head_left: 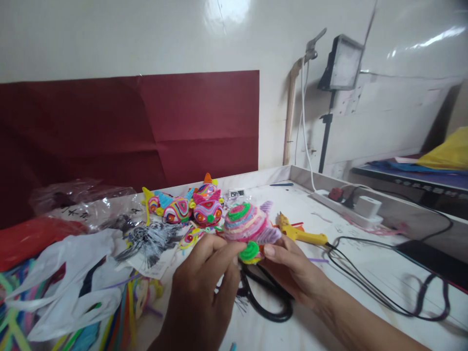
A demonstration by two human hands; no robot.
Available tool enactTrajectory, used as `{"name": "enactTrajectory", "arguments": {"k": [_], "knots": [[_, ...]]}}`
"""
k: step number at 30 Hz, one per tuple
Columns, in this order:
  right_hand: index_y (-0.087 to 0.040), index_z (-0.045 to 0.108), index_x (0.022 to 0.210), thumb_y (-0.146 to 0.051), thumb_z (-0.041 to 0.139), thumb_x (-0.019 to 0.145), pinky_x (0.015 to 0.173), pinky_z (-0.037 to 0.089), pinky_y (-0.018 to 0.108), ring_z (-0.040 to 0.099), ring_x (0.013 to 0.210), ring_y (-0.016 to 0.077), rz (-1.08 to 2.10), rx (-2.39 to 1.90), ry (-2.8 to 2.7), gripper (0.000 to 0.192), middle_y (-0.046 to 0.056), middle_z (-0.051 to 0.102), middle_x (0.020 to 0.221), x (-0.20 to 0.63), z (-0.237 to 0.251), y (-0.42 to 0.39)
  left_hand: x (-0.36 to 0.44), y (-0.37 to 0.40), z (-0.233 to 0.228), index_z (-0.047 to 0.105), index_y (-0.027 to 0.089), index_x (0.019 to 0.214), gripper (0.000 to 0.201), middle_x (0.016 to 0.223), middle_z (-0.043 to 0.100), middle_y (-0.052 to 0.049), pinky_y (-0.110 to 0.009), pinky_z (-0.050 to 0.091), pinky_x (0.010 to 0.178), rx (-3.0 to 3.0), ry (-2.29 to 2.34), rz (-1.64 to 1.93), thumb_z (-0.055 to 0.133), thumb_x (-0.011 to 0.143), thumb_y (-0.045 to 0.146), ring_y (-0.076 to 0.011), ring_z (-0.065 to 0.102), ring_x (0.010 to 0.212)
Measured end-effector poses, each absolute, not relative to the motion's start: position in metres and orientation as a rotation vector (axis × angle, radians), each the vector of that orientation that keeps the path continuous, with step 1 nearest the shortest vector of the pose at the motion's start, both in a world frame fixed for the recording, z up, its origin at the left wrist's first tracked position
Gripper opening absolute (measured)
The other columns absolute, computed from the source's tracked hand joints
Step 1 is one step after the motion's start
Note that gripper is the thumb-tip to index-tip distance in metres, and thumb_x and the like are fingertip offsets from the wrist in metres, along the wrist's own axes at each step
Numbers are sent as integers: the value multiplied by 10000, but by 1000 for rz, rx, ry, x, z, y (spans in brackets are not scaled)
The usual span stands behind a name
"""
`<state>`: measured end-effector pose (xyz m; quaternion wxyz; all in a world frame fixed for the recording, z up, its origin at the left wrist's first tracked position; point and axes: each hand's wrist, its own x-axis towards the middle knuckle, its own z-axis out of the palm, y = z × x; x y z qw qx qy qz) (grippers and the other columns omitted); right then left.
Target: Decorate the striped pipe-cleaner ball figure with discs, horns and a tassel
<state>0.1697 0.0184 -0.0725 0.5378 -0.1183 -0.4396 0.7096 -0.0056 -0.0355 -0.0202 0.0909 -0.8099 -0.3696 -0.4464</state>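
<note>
A fuzzy pipe-cleaner animal figure [246, 222], striped in pink, blue and cream with lilac ears and green spirals, is held up between my two hands above the table. My left hand [208, 282] pinches it at the green spiral on its lower front, thumb and forefinger together. From the other side, my right hand [298, 268] grips its lower edge, the thumb lying on top and the other fingers mostly hidden. Directly below lie scissors with black handles [274, 317], partly covered by the hands. A yellow hot glue gun [305, 236] rests just beyond my right hand.
Finished colourful animal heads [207, 209] sit behind the hands. At left are black-and-white fringe strands [151, 241], a white plastic bag [76, 263] and many pipe cleaners [119, 317]. A power strip [340, 207], black cables [369, 292] and a raised table rim [387, 219] lie right.
</note>
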Motion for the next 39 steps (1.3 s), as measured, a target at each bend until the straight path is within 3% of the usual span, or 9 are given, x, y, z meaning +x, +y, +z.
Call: {"name": "enactTrajectory", "arguments": {"k": [15,22,31,39], "knots": [[-208,622,1272,-262,799,759,1042,431,469,620,1182,290,1696,-276,-1046,545,109,720,1196,170,-73,18,-3,-35,-22,687,212,1067,254,876,649,-7,-201,526,696,-2428,-1162,-1364,532,903,95,-115,652,786],[-209,646,1234,-277,810,743,1050,432,466,629,1169,295,1699,-269,-1049,523,100,729,1174,169,-72,17,-1,-31,-23,674,219,1039,227,846,638,5,-206,534,649,-2329,-1148,-1370,630,838,122,-113,614,684],[-222,629,1254,-259,803,751,1084,400,470,618,1189,288,1716,-262,-1047,533,96,713,1209,169,-74,17,1,-32,-25,651,225,1008,209,910,678,-2,-212,557,757,-2295,-1129,-1397,698,812,171,-133,678,847],[-218,618,1265,-250,811,746,1086,400,472,601,1213,292,1707,-265,-1048,555,103,693,1248,167,-76,16,2,-33,-23,665,223,926,118,809,660,26,-191,515,580,-2285,-1192,-1399,673,823,168,-89,590,599]]}}
